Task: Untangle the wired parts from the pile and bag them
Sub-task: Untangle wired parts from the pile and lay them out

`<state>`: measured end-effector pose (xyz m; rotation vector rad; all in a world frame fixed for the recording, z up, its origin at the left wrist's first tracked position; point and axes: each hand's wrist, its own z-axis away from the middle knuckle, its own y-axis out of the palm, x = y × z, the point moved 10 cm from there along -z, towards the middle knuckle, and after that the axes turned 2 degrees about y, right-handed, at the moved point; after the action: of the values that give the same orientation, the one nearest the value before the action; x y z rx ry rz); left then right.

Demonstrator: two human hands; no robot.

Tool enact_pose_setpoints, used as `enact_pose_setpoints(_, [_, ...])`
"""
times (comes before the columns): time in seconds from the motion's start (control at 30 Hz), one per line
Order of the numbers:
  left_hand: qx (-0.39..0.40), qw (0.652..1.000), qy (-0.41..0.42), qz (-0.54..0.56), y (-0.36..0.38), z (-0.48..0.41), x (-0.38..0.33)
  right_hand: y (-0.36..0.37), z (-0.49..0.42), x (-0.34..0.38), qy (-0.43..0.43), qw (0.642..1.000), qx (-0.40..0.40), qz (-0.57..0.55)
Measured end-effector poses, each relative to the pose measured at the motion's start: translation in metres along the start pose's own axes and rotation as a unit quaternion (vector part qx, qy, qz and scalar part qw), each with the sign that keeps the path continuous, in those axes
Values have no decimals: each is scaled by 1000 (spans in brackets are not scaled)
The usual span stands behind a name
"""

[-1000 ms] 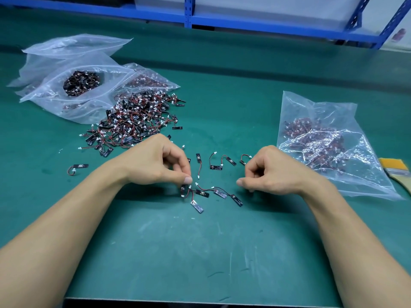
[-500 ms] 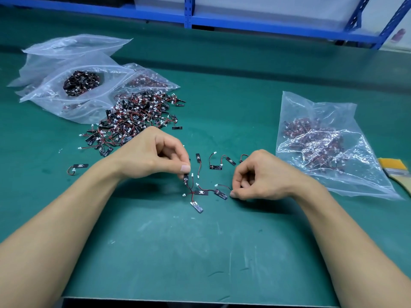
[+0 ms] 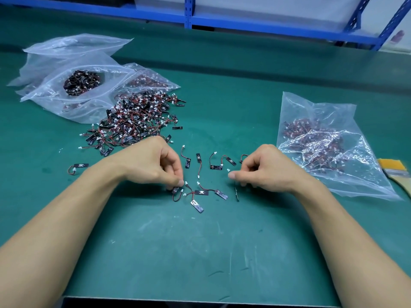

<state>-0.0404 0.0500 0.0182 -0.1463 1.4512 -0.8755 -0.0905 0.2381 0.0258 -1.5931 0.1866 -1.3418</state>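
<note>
Curled fingers of the left hand (image 3: 153,165) hide where they pinch a wired part (image 3: 175,191), and the right hand (image 3: 266,172) conceals its hold on a thin part (image 3: 237,194) seen edge-on. Printing on the parts is too small to read. A brush (image 3: 392,171) is cut by the right edge, and the contents of the right bag (image 3: 311,112) blur behind crinkled plastic.

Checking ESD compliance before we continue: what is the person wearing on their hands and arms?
Nothing that shows. The left hand and right hand are bare, with no gloves or finger cots. The left forearm and right forearm are uncovered to the frame edge, with no sleeves in view. No wrist strap, watch, bracelet or ring is visible.
</note>
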Motion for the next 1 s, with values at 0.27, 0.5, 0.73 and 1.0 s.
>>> enact_pose_setpoints(0.27, [-83,993,87,-2,-9,4,-23,-18,-2,-4,1,997,-77,-9])
enact_pose_setpoints(0.5, [-23,979,132,-152,25,2,-50,-8,6,36,-138,987,-85,-4])
enact_pose_setpoints(0.73, [-44,965,101,-238,25,3,-52,42,11,74,-210,973,12,99])
enact_pose_setpoints(1.0, [-47,953,104,-281,26,2,-55,31,9,65,-163,979,-21,121])
